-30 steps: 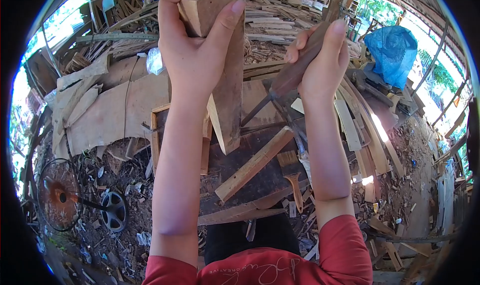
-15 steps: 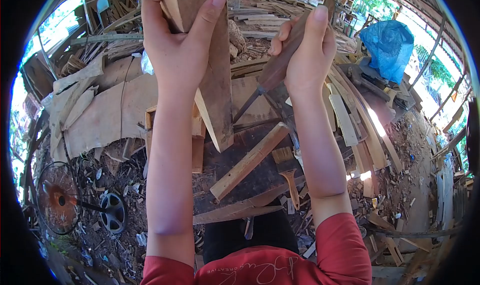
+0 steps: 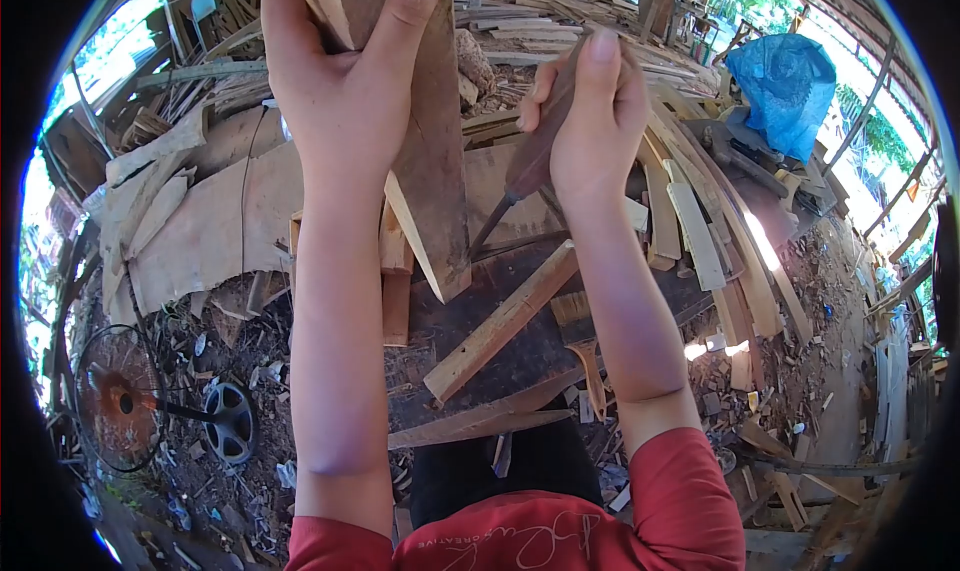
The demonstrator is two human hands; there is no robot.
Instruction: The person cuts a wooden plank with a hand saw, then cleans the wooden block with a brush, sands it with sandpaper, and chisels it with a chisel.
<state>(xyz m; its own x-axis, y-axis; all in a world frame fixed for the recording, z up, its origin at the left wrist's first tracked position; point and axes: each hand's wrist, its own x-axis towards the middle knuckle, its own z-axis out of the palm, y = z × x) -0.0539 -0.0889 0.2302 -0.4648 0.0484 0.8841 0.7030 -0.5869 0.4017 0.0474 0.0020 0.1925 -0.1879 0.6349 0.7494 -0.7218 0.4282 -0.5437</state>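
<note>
Over the dark worktop [image 3: 540, 356] a board [image 3: 435, 191] is held steeply tilted, its far end clasped by the left hand [image 3: 340, 101]. Just right, the right hand [image 3: 590, 121] grips a chisel [image 3: 520, 171], blade at the board's edge.

My left hand [image 3: 340, 91] is drifting up and to the left, and it takes the top of the block [image 3: 430, 171] with it. The block's upper end now runs out past the top of the view, while its lower tip barely shifts, so it leans further left than a second ago. My right hand [image 3: 590, 131] follows, sliding left and closing a little on the other hand. The chisel [image 3: 530, 161] swings with it: handle end coming left, blade tip almost staying put by the block's lower edge, so it stands steeper now.
</note>
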